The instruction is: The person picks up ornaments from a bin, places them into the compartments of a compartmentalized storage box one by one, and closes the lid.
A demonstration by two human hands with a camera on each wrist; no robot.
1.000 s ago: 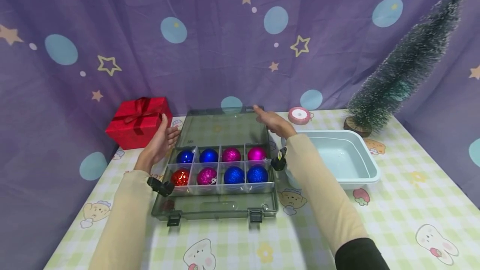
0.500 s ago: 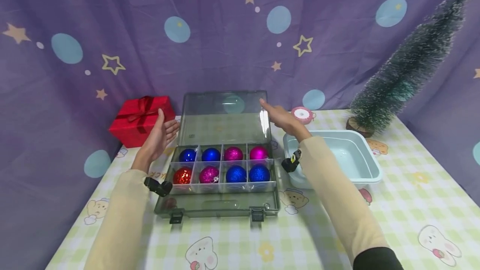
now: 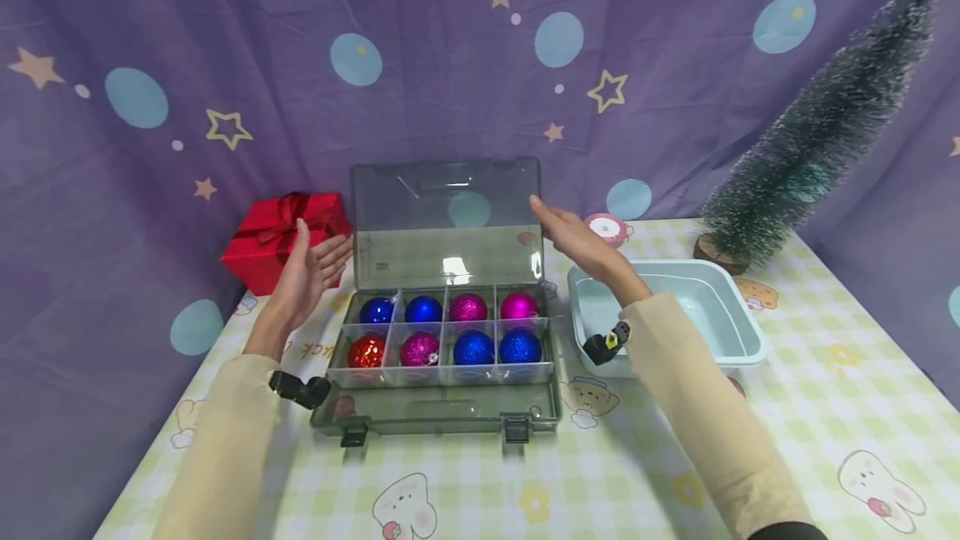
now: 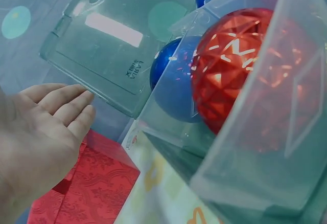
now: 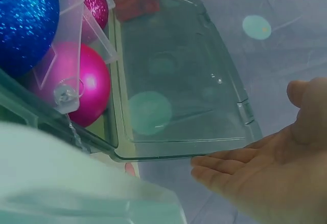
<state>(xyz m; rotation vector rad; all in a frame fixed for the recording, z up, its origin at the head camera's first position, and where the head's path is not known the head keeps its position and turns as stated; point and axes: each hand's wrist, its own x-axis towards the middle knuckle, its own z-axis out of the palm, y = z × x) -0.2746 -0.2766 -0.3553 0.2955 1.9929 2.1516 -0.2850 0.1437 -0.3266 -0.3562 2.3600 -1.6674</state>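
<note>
A translucent grey plastic case (image 3: 438, 417) lies on the table, its lid (image 3: 405, 252) raised steeply at the back. Clear dividers in it separate several shiny Christmas balls: blue, pink and one faceted red ball (image 4: 225, 65). To the left of the lid is my left hand (image 3: 306, 277), fingers extended, palm facing the lid; its fingertips (image 4: 84, 97) lie by the lid's side edge. On the opposite side, my right hand (image 3: 581, 247) has straight fingers at the lid's right edge. Whether the fingertips (image 5: 202, 162) touch that edge, I cannot tell. Both hands hold nothing.
A red gift box (image 3: 262, 248) with a ribbon sits behind my left hand. Beneath my right forearm stands a pale blue basin (image 3: 750, 357). A pink ribbon spool (image 3: 606, 228) and a small frosted tree (image 3: 810, 140) are at the back right. A purple curtain (image 3: 450, 90) hangs behind.
The lid has swung up from leaning far back to nearly upright. My left hand has shifted slightly left, and my right hand slightly right. The balls stay in their compartments.
</note>
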